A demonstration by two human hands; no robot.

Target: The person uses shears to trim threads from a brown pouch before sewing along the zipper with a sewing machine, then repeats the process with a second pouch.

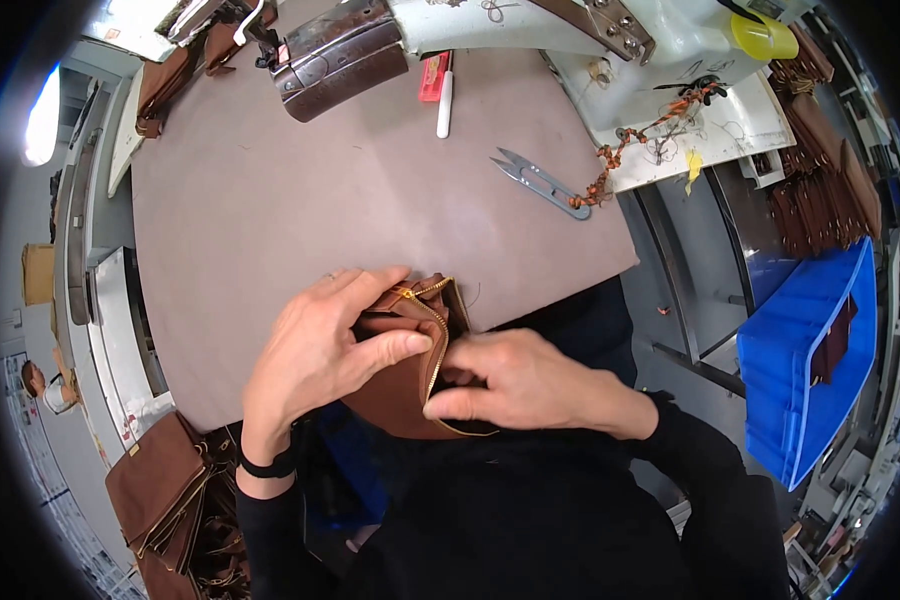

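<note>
A brown leather zip pouch [395,405] is held at the table's near edge, over my lap. Its gold-toothed zipper [443,328] is undone, so the mouth gapes. My left hand [315,345] grips the pouch's left side, thumb across the opening and fingers behind the upper edge near the zipper's end. On the other side, my right hand [520,380] pinches the zipper edge; its thumb lies along the teeth, and the curled fingers are partly hidden in the pouch's mouth.
Thread snips [545,185] lie at the right, tied to a knotted orange-brown cord [615,150]. A white pen-like tool [445,110] and the sewing machine [340,60] are at the back. Brown pouches [160,480] are stacked lower left; a blue bin [780,370] stands right.
</note>
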